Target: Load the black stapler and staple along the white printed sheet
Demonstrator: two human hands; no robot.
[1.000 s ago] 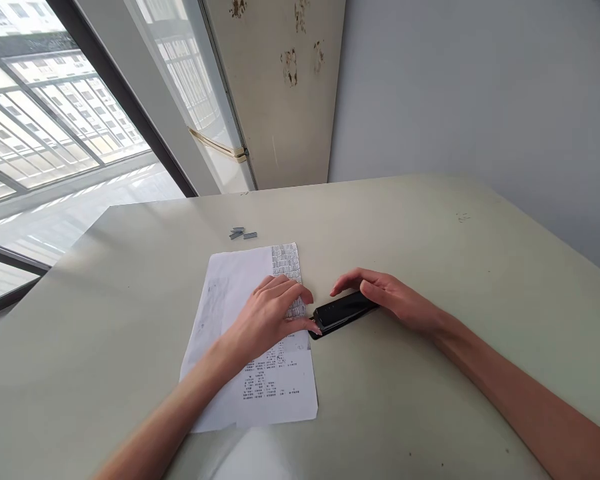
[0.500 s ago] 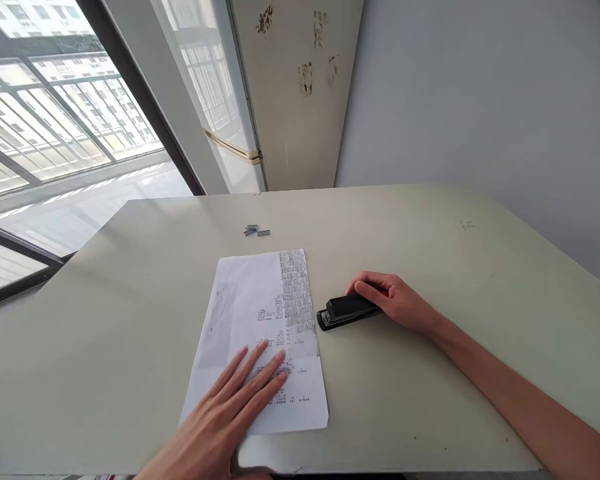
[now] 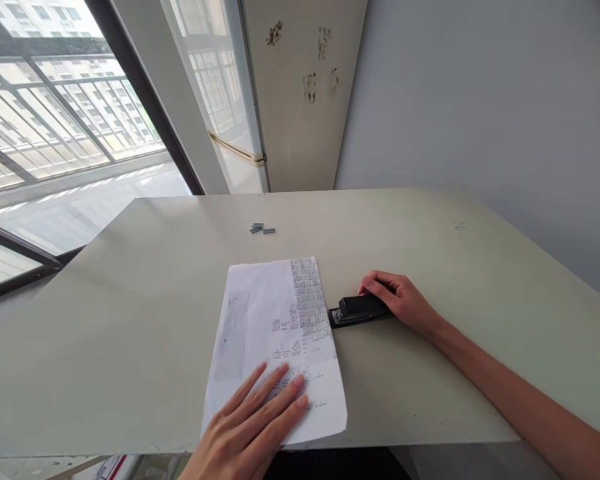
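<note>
My left hand [image 3: 260,420] lies flat with spread fingers on the lower part of a white printed sheet of paper [image 3: 260,307]. Rows of staples run along the sheet's upper right side. My right hand [image 3: 397,298] is wrapped round the back of a black stapler [image 3: 363,307], which lies on the table just right of the paper. The stapler's front end meets the paper's right edge, and its tip seems to be partly under it. A small gap shows between the stapler's upper arm and its base.
Several short strips of staples [image 3: 263,229] lie beyond the paper on the pale table [image 3: 105,320]. Behind the table stand a fridge [image 3: 300,133] with brown marks and a grey wall [image 3: 470,100]. A window frame [image 3: 145,100] is at the left.
The paper has shifted to the right and towards me under my left hand. Its right edge now meets the stapler's front, where before a small gap showed. My right hand still holds the stapler.
</note>
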